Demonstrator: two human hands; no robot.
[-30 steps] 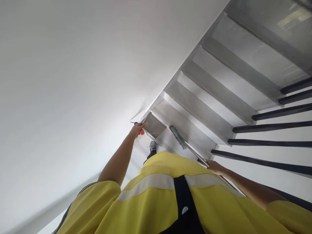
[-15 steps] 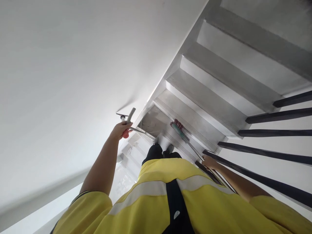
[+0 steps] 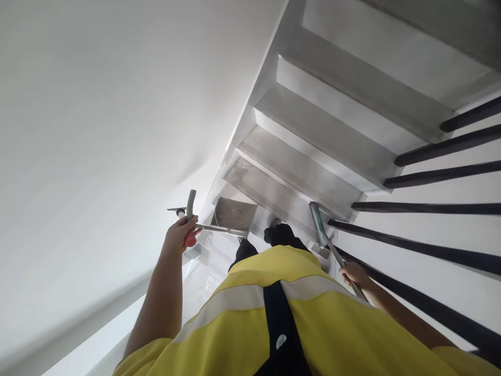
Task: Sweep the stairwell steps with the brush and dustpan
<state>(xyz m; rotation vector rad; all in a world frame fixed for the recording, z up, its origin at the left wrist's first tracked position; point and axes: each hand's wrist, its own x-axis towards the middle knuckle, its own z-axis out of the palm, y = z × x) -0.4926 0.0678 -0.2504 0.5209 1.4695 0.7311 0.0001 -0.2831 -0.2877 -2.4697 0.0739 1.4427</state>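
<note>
Stairs (image 3: 297,172) carried everything I saw: grey treads with fine grooved nosing strips, pale risers, a white wall at the left edge and black rails (image 3: 430,208) along the right edge.

My left hand (image 3: 178,235) was closed around the top of the dustpan handle (image 3: 219,228), fingers wrapped tight on a red grip beside a bent grey tube. From that fist the thin metal shaft ran rightward, down to the dustpan (image 3: 234,213), a dull, flat-sided metal box that hung near the wall edge of a lower tread. I could not tell whether it touched the step.

My right hand (image 3: 354,274) was clamped on the broom shaft (image 3: 336,256), fingers curled over the slim metal pole. Its long axis pointed up and left from my fist to the brush head (image 3: 318,222), a narrow teal bar close to the rail edge of the tread. The head lay well right of the dustpan, with my dark trouser leg (image 3: 282,235) between them. So the right hand was nearer the brush, the left nearer the pan.

My yellow shirt (image 3: 235,334), banded in grey, filled the bottom.
</note>
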